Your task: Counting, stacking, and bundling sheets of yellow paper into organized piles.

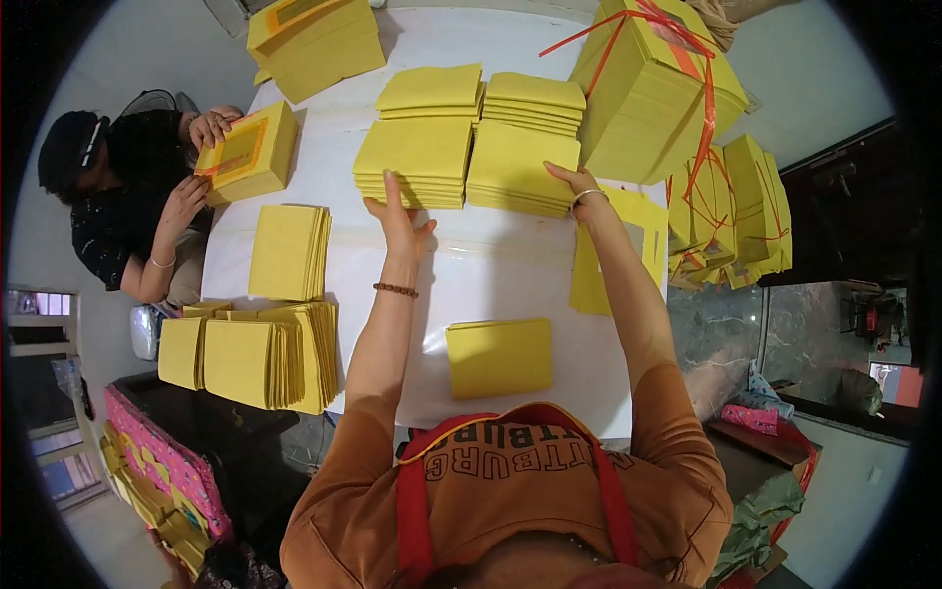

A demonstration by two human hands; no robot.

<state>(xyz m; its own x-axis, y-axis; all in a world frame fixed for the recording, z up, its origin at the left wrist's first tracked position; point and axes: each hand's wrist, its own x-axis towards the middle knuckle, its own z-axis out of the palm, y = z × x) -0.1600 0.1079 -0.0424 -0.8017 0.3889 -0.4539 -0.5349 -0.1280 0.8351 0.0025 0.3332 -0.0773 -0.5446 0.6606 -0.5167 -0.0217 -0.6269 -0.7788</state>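
Four stacks of flat yellow paper pieces, like envelopes or folded paper, stand close together at the far middle of the white table. My left hand touches the front edge of the near left stack, its fingers apart. At the right edge of the near right stack, my right hand has its thumb on top and apart from the other fingers, which are partly hidden. The far left stack and far right stack lie directly behind. A small yellow pile rests between my forearms.
A tall yellow bundle tied with red strap stands at the back right. Yellow sheets with cut-outs lie under my right forearm. More yellow stacks stand at the left. Across the left edge, a co-worker handles a yellow block.
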